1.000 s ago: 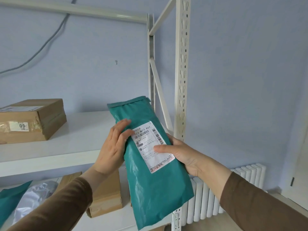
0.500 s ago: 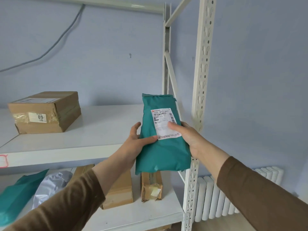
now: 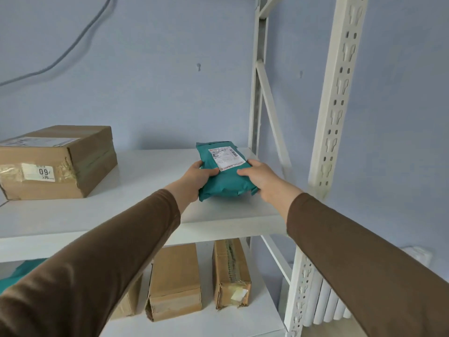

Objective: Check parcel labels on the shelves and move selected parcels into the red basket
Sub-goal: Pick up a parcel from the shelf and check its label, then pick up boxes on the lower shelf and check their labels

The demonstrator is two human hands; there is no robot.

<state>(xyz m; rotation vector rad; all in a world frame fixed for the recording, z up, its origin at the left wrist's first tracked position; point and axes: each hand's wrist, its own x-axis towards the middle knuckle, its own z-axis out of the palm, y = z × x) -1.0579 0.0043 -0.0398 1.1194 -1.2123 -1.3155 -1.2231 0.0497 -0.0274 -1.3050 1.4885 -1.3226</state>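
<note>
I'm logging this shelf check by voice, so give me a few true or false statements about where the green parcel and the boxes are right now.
1. Both the left hand and right hand hold the green parcel. True.
2. The parcel lies on the upper shelf with its label facing up. True.
3. The parcel leans against the large cardboard box. False: they sit well apart on that shelf.
4. The lower shelf holds only green parcels. False: cardboard boxes stand there.
</note>
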